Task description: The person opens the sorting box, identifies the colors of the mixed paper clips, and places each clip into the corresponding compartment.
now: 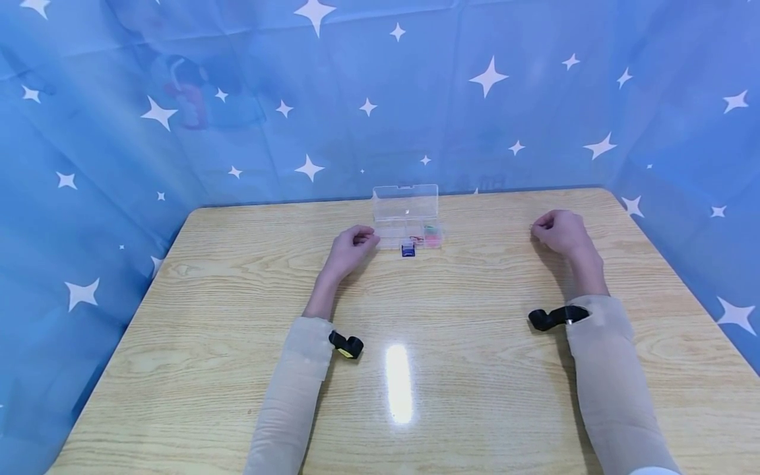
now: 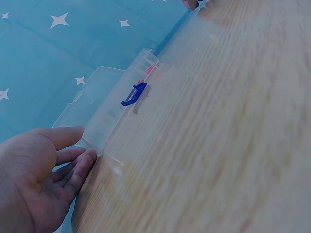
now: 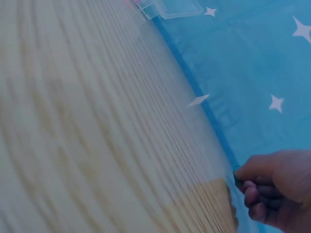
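Observation:
A clear plastic compartment box point(image 1: 388, 232) stands near the table's back edge with its lid point(image 1: 406, 201) raised. Loosely bent, the fingers of my left hand point(image 1: 351, 252) rest right at the box's left end. In the right compartments are small red pieces point(image 1: 417, 239) and a green piece point(image 1: 430, 228). A dark blue piece point(image 1: 408, 251) is at the front of the box, in line with its middle. Well to the right, my right hand point(image 1: 561, 231) is over the table; in the right wrist view its thumb and forefinger pinch a small green piece point(image 3: 236, 174), mostly hidden by the fingers.
The wood-grain table point(image 1: 463, 316) ends just behind the box, where a blue curtain point(image 1: 415, 112) with white stars hangs. The curtain also runs along both sides. Each sleeve carries a black wrist camera, one on the left point(image 1: 346, 344) and one on the right point(image 1: 555, 318).

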### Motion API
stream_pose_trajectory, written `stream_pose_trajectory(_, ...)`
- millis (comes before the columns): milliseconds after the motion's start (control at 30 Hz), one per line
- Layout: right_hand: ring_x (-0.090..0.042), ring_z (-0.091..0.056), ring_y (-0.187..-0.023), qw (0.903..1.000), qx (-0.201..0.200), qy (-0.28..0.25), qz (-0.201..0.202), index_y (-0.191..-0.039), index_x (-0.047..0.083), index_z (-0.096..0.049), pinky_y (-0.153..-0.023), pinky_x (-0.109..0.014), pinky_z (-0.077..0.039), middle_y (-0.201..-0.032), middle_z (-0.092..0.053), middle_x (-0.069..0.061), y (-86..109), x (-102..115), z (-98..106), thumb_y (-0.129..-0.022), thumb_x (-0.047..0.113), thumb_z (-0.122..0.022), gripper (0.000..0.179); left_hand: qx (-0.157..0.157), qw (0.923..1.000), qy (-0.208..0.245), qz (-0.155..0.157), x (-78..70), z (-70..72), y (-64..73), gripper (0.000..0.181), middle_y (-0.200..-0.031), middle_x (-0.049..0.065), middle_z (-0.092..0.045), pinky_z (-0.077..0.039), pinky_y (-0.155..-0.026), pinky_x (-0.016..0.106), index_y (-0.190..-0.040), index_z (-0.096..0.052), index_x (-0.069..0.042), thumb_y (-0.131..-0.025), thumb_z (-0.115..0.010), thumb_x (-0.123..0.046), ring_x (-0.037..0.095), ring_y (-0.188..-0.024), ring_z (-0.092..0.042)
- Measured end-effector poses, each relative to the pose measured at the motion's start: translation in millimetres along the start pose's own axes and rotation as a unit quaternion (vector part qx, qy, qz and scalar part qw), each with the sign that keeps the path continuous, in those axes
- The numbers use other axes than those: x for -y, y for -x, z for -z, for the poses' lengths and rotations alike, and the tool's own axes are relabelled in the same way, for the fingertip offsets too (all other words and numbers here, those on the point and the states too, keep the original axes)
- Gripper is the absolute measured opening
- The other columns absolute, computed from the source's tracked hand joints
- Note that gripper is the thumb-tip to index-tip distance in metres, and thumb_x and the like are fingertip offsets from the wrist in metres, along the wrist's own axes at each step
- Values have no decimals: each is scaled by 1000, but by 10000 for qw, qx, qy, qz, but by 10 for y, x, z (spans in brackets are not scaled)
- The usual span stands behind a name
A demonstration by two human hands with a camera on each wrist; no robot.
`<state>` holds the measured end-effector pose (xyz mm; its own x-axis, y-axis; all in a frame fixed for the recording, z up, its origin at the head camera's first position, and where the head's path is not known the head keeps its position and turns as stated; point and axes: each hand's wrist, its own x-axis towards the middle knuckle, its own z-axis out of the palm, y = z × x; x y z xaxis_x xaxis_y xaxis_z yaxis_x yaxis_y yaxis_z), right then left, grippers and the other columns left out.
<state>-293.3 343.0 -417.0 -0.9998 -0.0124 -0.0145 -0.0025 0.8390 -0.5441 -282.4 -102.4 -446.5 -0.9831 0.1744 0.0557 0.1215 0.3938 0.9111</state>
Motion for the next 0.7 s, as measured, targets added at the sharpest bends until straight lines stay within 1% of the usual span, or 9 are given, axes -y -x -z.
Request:
stream_pose_trajectory(100,-26,-63,-72,10000,1,-82,39,-116,-11,-65,-61,-32,-48,-97,-67,-24,5,37,-2,-101,17,-55,33,6,10000,0,8,-4,0,1,37,-118,13,-65,-49,-97,36,-132,-62,0,-103,-62,-23,25,-110,-60)
stream_pose_trajectory(333,-28,-63,-74,9998,-21,-189,97,-118,-9,-64,-60,-31,-48,-103,-65,-26,3,127,-16,-102,17,-56,32,36,10000,29,51,-9,5,7,38,-119,13,-64,-49,-97,37,-133,-61,0,-103,-62,-24,25,-111,-60)
stream_pose_trajectory(433,-29,-62,-78,9996,-58,-198,174,-118,-9,-64,-61,-30,-48,-105,-65,-26,-3,179,-22,-101,17,-57,32,30,10000,18,47,-8,7,7,39,-120,13,-64,-49,-97,37,-133,-61,0,-103,-62,-25,25,-111,-60)
stream_pose_trajectory(600,-31,-59,-87,9991,-96,-291,288,-117,-8,-64,-63,-32,-49,-109,-63,-26,-3,278,-44,-101,17,-56,31,35,10000,3,22,-10,8,13,39,-120,14,-64,-49,-97,37,-134,-61,0,-103,-62,-24,25,-111,-60)
stream_pose_trajectory(700,-31,-59,-87,9988,-110,-344,331,-117,-7,-64,-63,-32,-49,-110,-63,-26,-8,338,-65,-102,17,-56,30,43,10000,0,15,-11,7,12,39,-120,14,-64,-49,-97,37,-134,-61,0,-103,-62,-24,26,-111,-59)
